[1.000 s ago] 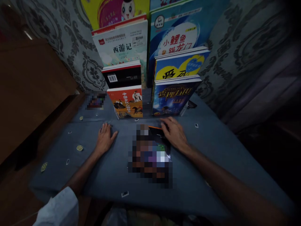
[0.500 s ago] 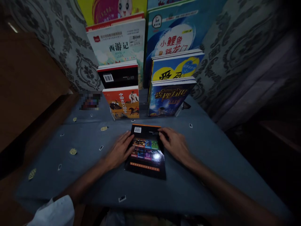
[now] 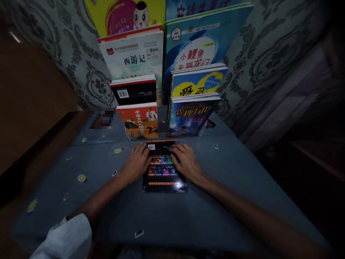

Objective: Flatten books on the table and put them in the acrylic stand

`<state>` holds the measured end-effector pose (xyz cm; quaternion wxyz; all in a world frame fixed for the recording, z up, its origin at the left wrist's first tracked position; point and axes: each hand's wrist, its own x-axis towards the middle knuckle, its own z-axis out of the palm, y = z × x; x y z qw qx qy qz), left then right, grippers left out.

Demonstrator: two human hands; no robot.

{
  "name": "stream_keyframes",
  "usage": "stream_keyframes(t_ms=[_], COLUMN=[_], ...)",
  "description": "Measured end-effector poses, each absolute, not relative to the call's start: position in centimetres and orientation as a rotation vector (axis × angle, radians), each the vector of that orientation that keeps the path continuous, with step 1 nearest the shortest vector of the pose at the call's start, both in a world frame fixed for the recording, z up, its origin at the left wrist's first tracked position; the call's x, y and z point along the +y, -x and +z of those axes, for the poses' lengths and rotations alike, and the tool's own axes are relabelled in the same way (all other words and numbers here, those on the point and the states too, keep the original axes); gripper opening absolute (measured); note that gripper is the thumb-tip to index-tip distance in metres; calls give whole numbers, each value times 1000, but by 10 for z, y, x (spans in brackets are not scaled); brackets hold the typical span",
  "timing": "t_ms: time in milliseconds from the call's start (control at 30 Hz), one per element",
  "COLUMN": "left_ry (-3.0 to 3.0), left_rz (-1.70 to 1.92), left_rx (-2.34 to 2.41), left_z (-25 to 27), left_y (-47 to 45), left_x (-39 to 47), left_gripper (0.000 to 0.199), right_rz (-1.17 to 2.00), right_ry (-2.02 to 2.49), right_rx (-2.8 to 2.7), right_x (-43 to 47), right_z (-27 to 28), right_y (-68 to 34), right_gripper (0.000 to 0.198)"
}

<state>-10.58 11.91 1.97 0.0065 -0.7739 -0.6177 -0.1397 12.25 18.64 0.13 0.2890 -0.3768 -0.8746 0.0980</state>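
A black-backed book (image 3: 163, 180) lies on the table just in front of the upright books, its back cover up, with a barcode and two rows of small colourful pictures. My left hand (image 3: 138, 161) is on its left edge, fingertips curled over the upper part of the cover. From the other side, my right hand (image 3: 187, 162) grips the right edge, with fingers bent onto the cover near the top corner. Both palms rest low beside the book. What lies under the hands is hidden.
Behind stand two columns of upright books, among them an orange-red book (image 3: 141, 122) at front left and a dark blue book (image 3: 191, 115) at front right. A blue-grey cloth (image 3: 226, 201) covers the table. A blurred-out item (image 3: 101, 119) lies at the back left.
The book has moved away from me towards the upright books, and both hands went along with it. The right hand has shifted inward. The camera view has tilted slightly.
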Motion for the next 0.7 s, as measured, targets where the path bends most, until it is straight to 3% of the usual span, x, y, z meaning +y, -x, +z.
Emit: stream_keyframes(t_ms=[400, 700], left_ry=[2417, 2400], left_rz=[-886, -803], left_rx=[-1934, -1980], left_z=[-3, 2], left_y=[109, 107], left_x=[147, 147], left_gripper=[51, 44], right_rz=[336, 375], right_ry=[646, 762], right_rx=[-2595, -2519], right_x=[190, 196], right_z=[7, 4], right_y=[-47, -65], right_gripper=[31, 32])
